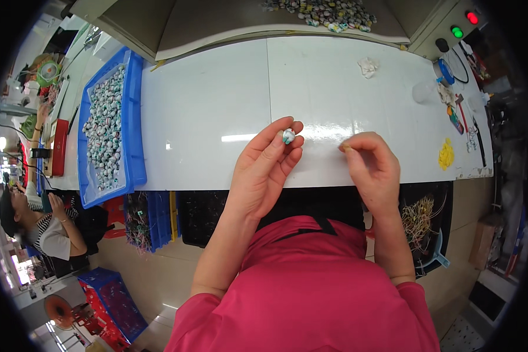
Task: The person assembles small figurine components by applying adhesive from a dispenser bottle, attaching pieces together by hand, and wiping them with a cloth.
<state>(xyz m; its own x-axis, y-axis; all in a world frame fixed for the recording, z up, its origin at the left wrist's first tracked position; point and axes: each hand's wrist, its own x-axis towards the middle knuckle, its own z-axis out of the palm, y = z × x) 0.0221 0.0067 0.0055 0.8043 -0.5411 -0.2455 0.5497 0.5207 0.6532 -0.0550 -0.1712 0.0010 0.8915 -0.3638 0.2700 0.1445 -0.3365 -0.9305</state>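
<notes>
Between the thumb and fingers of my left hand (263,167) is a small round white piece (288,136) with green and dark markings, held just above the white table (199,105). My right hand (374,167) is a short way to the right, its thumb and forefinger pinched together. Something tiny and yellowish seems to show at those fingertips, too small to name. Many similar round pieces (104,132) fill a blue tray (136,111) at the left end of the table.
More such pieces (334,14) lie heaped inside a box-like station at the back, by red and green lights (471,18). On the right are a crumpled tissue (368,67), small yellow parts (446,154) and tools. A person (53,229) sits at the far left.
</notes>
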